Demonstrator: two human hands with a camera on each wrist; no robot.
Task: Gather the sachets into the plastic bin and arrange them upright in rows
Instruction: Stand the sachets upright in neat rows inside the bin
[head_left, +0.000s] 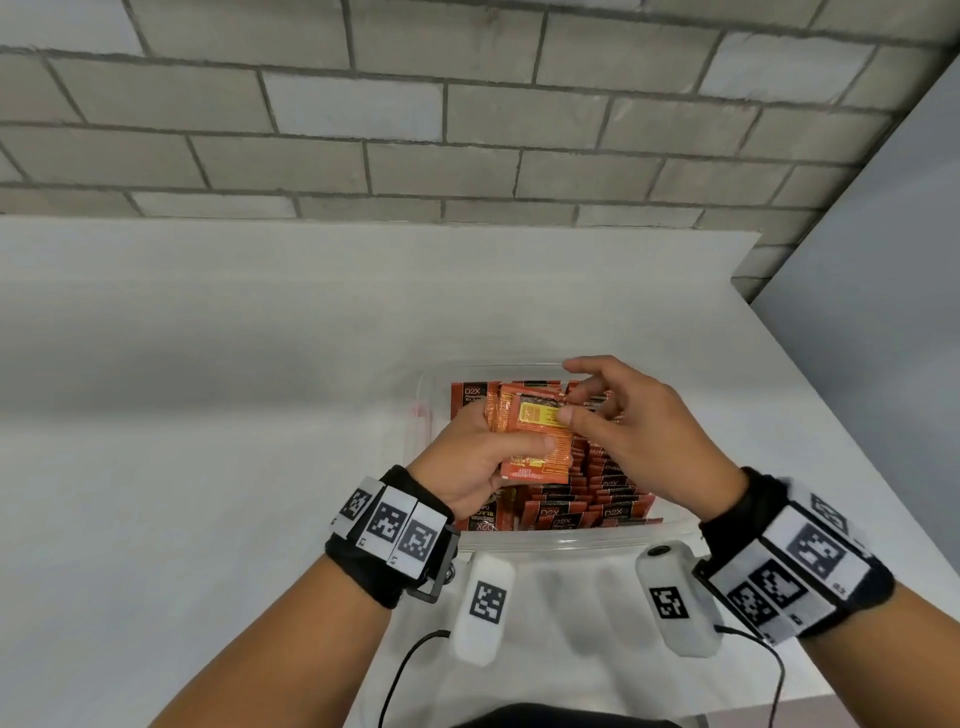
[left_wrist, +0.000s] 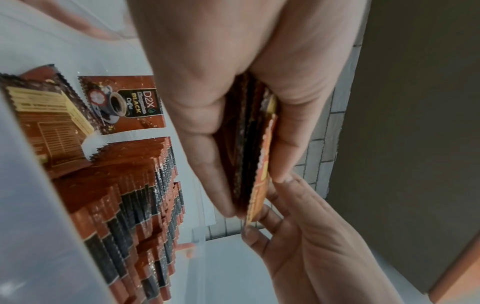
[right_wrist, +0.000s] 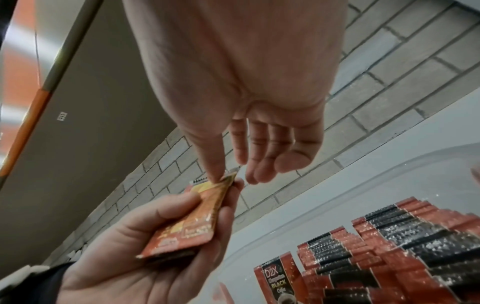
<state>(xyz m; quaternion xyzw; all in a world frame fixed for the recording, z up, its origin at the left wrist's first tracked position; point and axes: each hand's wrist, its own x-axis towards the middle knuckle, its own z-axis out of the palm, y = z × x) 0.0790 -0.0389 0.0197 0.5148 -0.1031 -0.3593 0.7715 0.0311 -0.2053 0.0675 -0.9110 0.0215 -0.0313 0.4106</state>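
A clear plastic bin (head_left: 571, 543) stands on the white table and holds several rows of red-and-black sachets (head_left: 597, 499) on edge. One sachet (left_wrist: 124, 105) leans face-out against the bin's far-left wall. My left hand (head_left: 493, 457) grips a small stack of orange-red sachets (head_left: 535, 441) above the bin's left half, thumb across the front. My right hand (head_left: 576, 400) pinches the top sachet's upper right corner, with the thumb on its yellow label and the fingers behind. The right wrist view shows the thumb (right_wrist: 215, 174) on that corner, above the rows (right_wrist: 389, 236).
The white table (head_left: 208, 415) runs left and back to a grey brick wall (head_left: 415, 130). Its right edge slants close beside the bin, with a grey panel (head_left: 883, 312) beyond. Cables (head_left: 405, 670) trail from the wrist cameras near the front edge.
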